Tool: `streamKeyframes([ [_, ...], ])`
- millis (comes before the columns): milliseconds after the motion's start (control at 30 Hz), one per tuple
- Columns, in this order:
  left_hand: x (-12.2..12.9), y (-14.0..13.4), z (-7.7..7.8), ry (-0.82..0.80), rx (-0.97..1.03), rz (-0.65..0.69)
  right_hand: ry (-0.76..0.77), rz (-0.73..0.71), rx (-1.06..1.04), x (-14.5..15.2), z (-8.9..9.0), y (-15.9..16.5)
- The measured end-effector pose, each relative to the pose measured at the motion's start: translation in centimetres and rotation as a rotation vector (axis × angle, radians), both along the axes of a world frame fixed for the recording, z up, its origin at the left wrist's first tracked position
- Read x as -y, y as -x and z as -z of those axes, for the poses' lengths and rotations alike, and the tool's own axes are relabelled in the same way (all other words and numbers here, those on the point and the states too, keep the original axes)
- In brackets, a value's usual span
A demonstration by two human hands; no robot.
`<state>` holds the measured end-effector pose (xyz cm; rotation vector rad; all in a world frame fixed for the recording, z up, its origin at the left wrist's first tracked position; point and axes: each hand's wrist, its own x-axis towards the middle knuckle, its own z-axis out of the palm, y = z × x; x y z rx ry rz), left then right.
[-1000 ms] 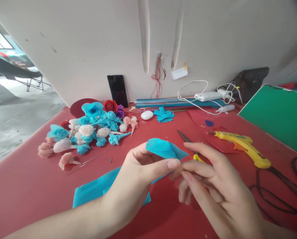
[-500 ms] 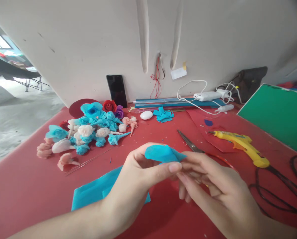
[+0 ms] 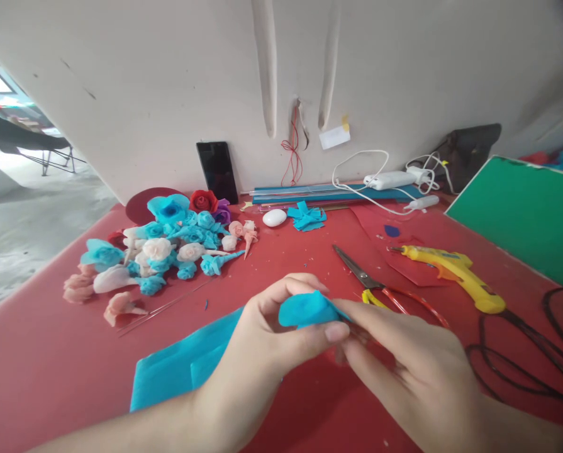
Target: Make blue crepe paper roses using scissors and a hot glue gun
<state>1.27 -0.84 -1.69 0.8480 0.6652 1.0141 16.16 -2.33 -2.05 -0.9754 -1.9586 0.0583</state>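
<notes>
A small piece of blue crepe paper (image 3: 307,309), curved and partly folded, is held up over the red table between both hands. My left hand (image 3: 272,352) pinches it from the left, thumb in front and fingers curled behind. On the right, my right hand (image 3: 399,358) grips the paper's pointed end between thumb and index finger. Under my left wrist lies a larger folded sheet of blue crepe paper (image 3: 168,371). Scissors with red handles (image 3: 363,277) lie open just beyond my right hand, beside a yellow-handled tool (image 3: 373,298) that is mostly hidden.
Crepe paper flowers (image 3: 168,242) in blue, white and pink are heaped at the left. A yellow glue gun (image 3: 460,277) with a black cord lies at the right, near a green board (image 3: 521,217). A phone (image 3: 218,171) leans against the wall behind blue strips (image 3: 307,217).
Both hands have lowered slightly, and the blue paper between them is turned so its face looks broader. The scissors and yellow handle show more. The view has shifted a little.
</notes>
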Motion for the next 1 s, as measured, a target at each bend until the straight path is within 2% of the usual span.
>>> streamKeyframes([
  [133,0.1,0.0,0.0,-0.006,-0.020,-0.026,-0.121,0.072,0.101,0.1,0.4,0.1],
  [333,0.2,0.0,-0.3,-0.137,-0.118,-0.043,-0.057,-0.003,0.075,-0.1,0.5,-0.4],
  [467,-0.1,0.3,-0.6,-0.374,-0.318,-0.137,-0.079,-0.059,0.029,-0.6,0.4,-0.2],
  [633,-0.2,1.0,-0.4,-0.649,-0.471,-0.182,-0.051,-0.105,-0.008,-0.9,0.8,-0.2],
  [867,-0.4,1.0,-0.5,-0.999,-0.526,-0.298,-0.042,-0.236,-0.063,-1.0,1.2,-0.7],
  [1000,-0.5,1.1,-0.5,-1.146,-0.539,-0.314,-0.035,-0.241,-0.109,-1.1,1.4,-0.1],
])
